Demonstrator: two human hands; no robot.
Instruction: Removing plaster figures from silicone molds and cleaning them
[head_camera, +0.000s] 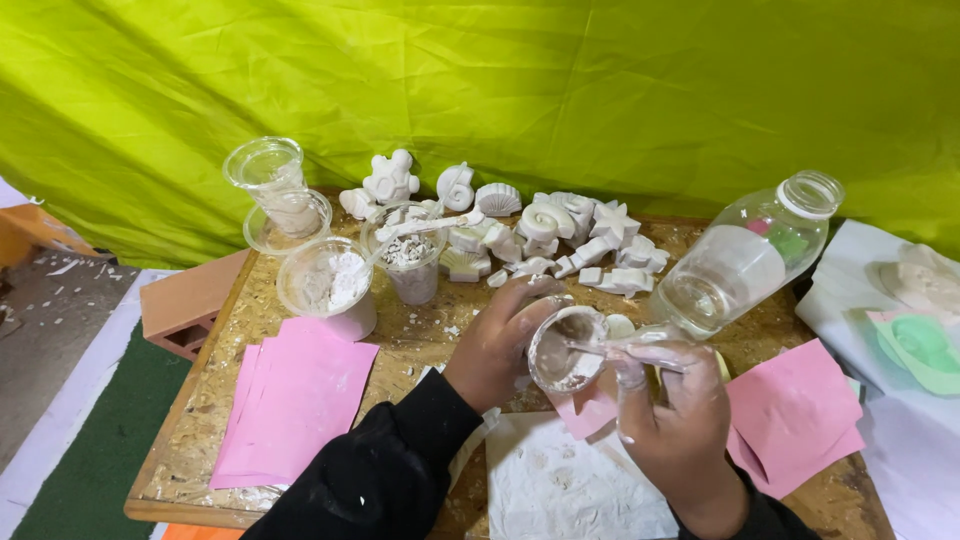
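Note:
My left hand (495, 345) grips a clear plastic cup (565, 350), tilted on its side with its mouth toward me and white plaster residue inside. My right hand (675, 415) holds a thin clear stick (625, 345) whose tip reaches into the cup's mouth. Both hands are smeared with white. They hover over a wooden board table (220, 400), above a white sheet (575, 485) and a pink paper (590, 410).
A clear bottle (745, 260) lies tilted at the right. White plaster figures (540, 235) are piled at the back. Cups with white powder (325, 280), a cup with a spoon (410, 255) and stacked clear cups (275, 185) stand at left. Pink sheets (290, 400) (795, 410) lie on both sides. Green mould (920, 345) far right.

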